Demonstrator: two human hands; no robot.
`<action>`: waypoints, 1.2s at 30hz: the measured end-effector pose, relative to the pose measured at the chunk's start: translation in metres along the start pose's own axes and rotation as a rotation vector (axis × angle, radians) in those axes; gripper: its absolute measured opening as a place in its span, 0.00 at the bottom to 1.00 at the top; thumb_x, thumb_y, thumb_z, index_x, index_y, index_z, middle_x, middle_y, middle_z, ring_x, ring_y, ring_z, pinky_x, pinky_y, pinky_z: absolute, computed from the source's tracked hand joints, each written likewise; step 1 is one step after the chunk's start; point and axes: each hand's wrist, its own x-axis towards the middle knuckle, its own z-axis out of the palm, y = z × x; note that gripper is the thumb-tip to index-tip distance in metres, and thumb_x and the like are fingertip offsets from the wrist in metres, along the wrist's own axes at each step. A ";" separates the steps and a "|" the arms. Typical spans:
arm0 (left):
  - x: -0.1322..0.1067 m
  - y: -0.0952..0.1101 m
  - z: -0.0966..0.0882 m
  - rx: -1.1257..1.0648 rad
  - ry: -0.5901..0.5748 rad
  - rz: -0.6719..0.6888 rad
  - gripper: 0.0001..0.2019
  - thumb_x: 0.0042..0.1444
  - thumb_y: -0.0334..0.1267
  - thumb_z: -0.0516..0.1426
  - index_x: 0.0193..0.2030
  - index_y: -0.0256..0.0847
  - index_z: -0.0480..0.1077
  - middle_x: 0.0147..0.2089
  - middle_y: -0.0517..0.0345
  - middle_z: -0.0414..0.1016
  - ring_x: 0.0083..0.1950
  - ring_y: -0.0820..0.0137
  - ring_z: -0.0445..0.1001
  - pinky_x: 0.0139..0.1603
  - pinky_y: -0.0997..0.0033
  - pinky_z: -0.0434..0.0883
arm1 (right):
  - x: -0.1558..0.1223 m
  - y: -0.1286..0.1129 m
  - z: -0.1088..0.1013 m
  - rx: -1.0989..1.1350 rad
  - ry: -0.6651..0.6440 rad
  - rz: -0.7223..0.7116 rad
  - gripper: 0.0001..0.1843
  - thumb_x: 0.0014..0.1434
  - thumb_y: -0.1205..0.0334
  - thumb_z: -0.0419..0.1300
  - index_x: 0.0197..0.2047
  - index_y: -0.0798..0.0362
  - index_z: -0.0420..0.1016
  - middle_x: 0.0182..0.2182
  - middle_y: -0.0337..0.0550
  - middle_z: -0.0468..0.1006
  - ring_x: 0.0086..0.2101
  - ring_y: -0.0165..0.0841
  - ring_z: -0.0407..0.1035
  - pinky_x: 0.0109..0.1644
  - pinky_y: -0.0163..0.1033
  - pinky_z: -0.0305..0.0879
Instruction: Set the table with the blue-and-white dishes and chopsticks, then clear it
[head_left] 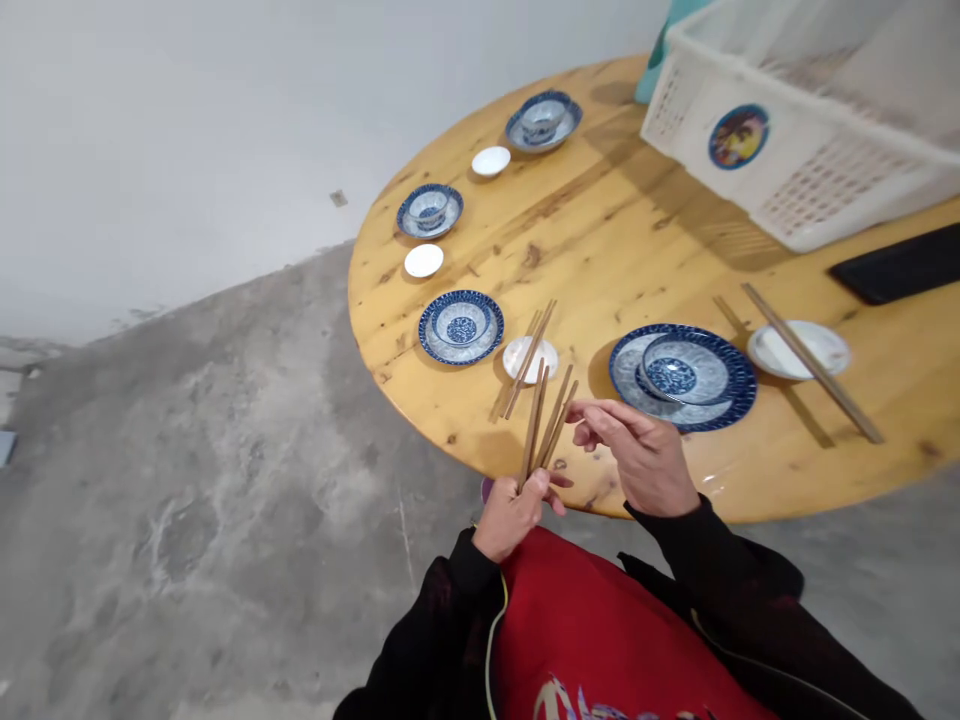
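Note:
My left hand (514, 512) is closed round the lower ends of several wooden chopsticks (546, 425) that fan upward over the near edge of the round wooden table (600, 230). My right hand (641, 452) is beside them, fingers pinched at the chopstick tips. One pair of chopsticks (529, 358) lies across a small white saucer (530, 358). Another pair (814, 362) lies over the white saucer (799, 349) on the right.
Blue patterned plates with bowls stand at the front right (682, 375), front left (460, 326), left (430, 210) and back (543, 120), with small white saucers (424, 260) (491, 160) between. A white plastic crate (802, 120) and a black tray (900, 265) are at the right. Grey concrete floor lies to the left.

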 end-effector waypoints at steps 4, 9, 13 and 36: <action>-0.011 -0.002 0.018 0.109 -0.004 -0.059 0.37 0.61 0.70 0.47 0.32 0.35 0.78 0.20 0.56 0.67 0.22 0.74 0.60 0.26 0.73 0.58 | -0.020 0.003 -0.023 0.033 0.050 -0.006 0.16 0.60 0.45 0.63 0.40 0.48 0.83 0.34 0.45 0.83 0.30 0.35 0.74 0.32 0.40 0.69; -0.025 -0.001 0.043 0.114 -0.018 -0.084 0.39 0.59 0.72 0.47 0.40 0.33 0.78 0.25 0.55 0.73 0.20 0.78 0.53 0.23 0.72 0.52 | -0.048 0.013 -0.050 0.033 0.101 0.020 0.17 0.59 0.44 0.64 0.40 0.48 0.83 0.35 0.47 0.83 0.30 0.36 0.75 0.31 0.40 0.71; -0.037 0.000 0.057 0.147 -0.009 -0.038 0.39 0.60 0.70 0.48 0.42 0.32 0.79 0.26 0.55 0.73 0.20 0.78 0.52 0.23 0.73 0.51 | -0.064 0.004 -0.065 -0.017 0.160 -0.042 0.14 0.60 0.46 0.64 0.42 0.45 0.82 0.36 0.44 0.83 0.30 0.35 0.75 0.33 0.40 0.73; -0.108 -0.045 0.065 0.506 0.299 0.123 0.22 0.69 0.53 0.48 0.39 0.41 0.77 0.24 0.60 0.72 0.31 0.68 0.74 0.40 0.72 0.67 | -0.068 -0.037 -0.126 0.233 0.507 -0.315 0.13 0.53 0.49 0.69 0.27 0.47 0.74 0.28 0.43 0.79 0.21 0.31 0.66 0.25 0.42 0.58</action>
